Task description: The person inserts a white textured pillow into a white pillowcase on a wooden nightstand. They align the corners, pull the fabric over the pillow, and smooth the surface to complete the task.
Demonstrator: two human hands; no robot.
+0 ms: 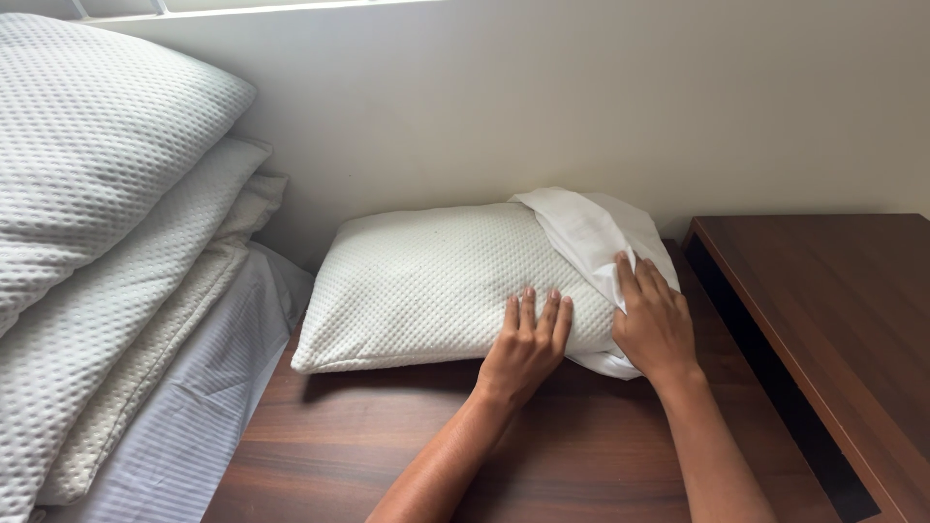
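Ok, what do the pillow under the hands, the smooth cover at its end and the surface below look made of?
The pillow looks like a white knitted fabric, matte, with a regular dimpled texture. The cover seems a smooth thin woven cloth, probably cotton, since it creases where the right hand grips it; the left hand lies flat on the pillow. The tabletop looks like dark wood or veneer, with streaked grain and a slight sheen.
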